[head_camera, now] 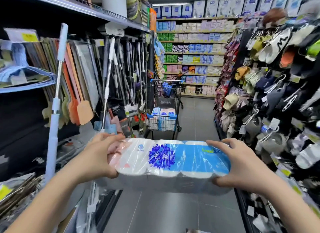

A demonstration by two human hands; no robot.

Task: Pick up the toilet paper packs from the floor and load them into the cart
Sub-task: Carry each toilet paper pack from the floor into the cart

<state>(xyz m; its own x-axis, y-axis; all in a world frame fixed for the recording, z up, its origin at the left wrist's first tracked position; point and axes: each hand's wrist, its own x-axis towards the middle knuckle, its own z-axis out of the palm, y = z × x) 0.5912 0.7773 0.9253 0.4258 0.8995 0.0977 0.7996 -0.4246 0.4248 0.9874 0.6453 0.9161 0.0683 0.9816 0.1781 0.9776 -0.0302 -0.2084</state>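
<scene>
Left hand (102,156), right hand (237,163) extended forward, fingers (216,143) curled, gripping.

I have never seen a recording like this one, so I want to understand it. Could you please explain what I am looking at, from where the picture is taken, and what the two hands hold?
There is no machine here. A person wears one wide camera on the head, looking forward and down, so you see that person's own arms. The left hand and the right hand grip the two ends of a wrapped toilet paper pack, lifted clear of the grey floor. Farther down the shop aisle stands a wire cart, and its lower basket already holds similar packs. Mops and brooms hang on the left, slippers on the right, and paper goods fill the shelves behind the cart.
</scene>
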